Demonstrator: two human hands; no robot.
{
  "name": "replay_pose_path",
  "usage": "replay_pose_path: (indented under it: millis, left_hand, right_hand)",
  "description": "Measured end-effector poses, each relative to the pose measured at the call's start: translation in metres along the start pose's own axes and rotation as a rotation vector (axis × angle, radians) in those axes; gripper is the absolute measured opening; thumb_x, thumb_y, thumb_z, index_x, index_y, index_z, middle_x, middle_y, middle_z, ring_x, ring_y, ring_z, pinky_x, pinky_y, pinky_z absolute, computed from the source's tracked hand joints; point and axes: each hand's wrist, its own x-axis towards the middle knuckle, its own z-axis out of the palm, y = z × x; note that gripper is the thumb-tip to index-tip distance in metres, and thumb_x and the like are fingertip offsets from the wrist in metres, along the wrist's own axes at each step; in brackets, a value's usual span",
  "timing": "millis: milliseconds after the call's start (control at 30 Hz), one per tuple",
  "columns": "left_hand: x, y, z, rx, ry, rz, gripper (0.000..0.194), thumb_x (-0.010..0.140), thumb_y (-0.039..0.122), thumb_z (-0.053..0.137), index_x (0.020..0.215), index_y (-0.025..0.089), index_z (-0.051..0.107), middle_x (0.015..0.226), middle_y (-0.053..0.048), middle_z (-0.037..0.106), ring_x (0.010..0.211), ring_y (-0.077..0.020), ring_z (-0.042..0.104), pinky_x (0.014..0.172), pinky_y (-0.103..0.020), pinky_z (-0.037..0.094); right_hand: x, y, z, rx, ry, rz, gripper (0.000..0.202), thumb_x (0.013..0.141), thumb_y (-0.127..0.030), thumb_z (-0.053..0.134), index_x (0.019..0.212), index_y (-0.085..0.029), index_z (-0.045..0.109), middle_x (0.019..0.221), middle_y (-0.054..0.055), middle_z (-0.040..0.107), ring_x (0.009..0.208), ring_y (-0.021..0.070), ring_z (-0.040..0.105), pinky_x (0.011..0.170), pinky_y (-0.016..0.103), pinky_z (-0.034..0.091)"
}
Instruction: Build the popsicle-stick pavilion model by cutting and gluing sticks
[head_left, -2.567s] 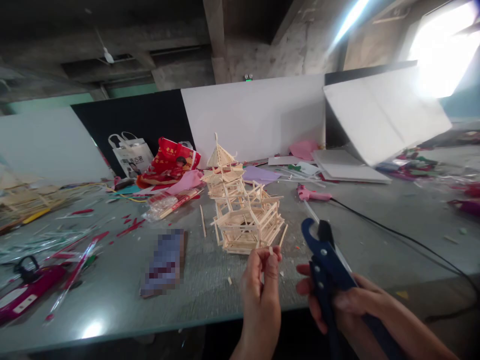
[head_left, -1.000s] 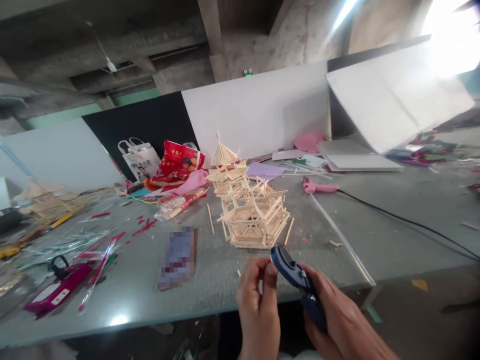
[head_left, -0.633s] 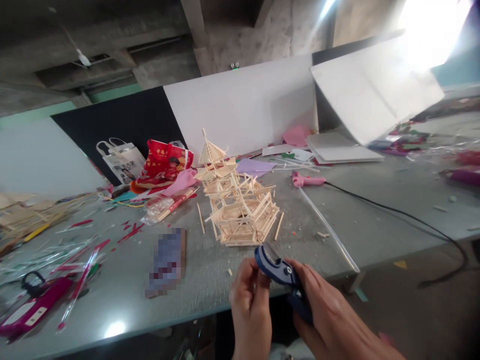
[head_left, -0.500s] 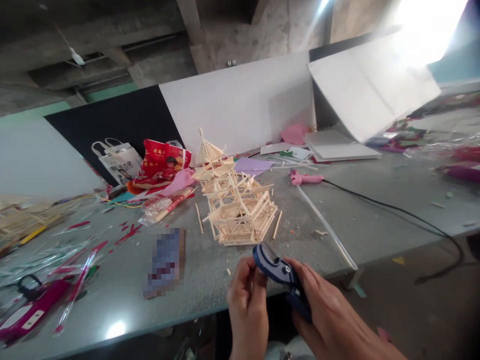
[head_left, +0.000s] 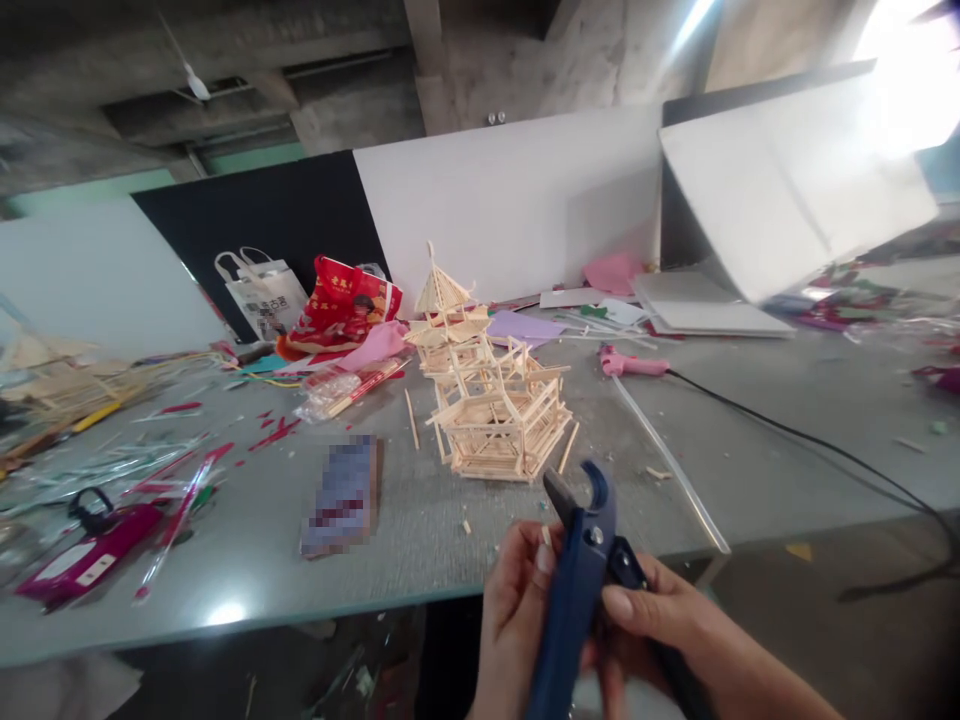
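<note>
Low at the table's front edge, my left hand (head_left: pixel 510 605) pinches a short piece of wooden stick (head_left: pixel 546 537) between thumb and fingers. Beside it, my right hand (head_left: pixel 671 612) is closed around a blue pipe cutter (head_left: pixel 583 560). The cutter stands with its jaws upward, the blade and hooked jaw apart and the handles spread. Its body hides part of my left hand. Beyond both hands stands a pagoda-like model of pale wooden sticks (head_left: pixel 499 435) on the table, with a pointed roof on its top; neither hand touches it.
A pink glue gun (head_left: pixel 634 365) with a black cord lies right of the model, near a clear glue stick (head_left: pixel 671 465). Left are a pixelated flat object (head_left: pixel 341 500), a magenta power strip (head_left: pixel 90 555) and scattered scraps. A red bag (head_left: pixel 345 305) stands behind.
The cutter has turned from leaning left to standing upright, its jaws now apart and handles spread. The stick piece shows in my left fingers. The view has shifted slightly left.
</note>
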Motion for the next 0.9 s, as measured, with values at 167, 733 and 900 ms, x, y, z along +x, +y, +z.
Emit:
replay_pose_path:
  millis: [167, 733, 900]
  left_hand:
    - [-0.012, 0.017, -0.009, -0.149, 0.076, -0.027, 0.026, 0.071, 0.038, 0.065, 0.069, 0.016, 0.053, 0.072, -0.004, 0.066, 0.061, -0.0132, 0.06, 0.057, -0.021, 0.045]
    - [-0.006, -0.004, 0.023, 0.772, 0.233, 0.625, 0.019, 0.088, 0.029, 0.037, 0.098, 0.02, 0.051, 0.085, -0.008, 0.063, 0.073, -0.0178, 0.059, 0.065, -0.028, 0.045]
    - [0.002, 0.02, 0.0, 0.931, 0.139, 0.535, 0.015, 0.088, 0.029, 0.04, 0.086, 0.021, 0.053, 0.074, -0.002, 0.061, 0.064, -0.0147, 0.057, 0.058, -0.025, 0.042]
  right_hand:
    - [-0.01, 0.0, -0.005, -0.127, 0.066, -0.059, 0.028, 0.083, -0.038, 0.053, 0.079, -0.01, 0.051, 0.038, -0.006, 0.041, 0.027, 0.0006, 0.029, 0.029, 0.01, 0.024]
    - [0.032, -0.018, 0.024, -0.625, 0.625, -0.477, 0.04, 0.076, -0.047, 0.058, 0.104, -0.019, 0.049, 0.097, 0.003, 0.056, 0.087, 0.0138, 0.053, 0.076, 0.022, 0.044]
    - [0.0, -0.04, 0.021, -0.611, 0.634, -0.302, 0.038, 0.077, -0.043, 0.056, 0.105, -0.018, 0.051, 0.077, 0.0, 0.058, 0.065, 0.0101, 0.053, 0.059, 0.018, 0.043]
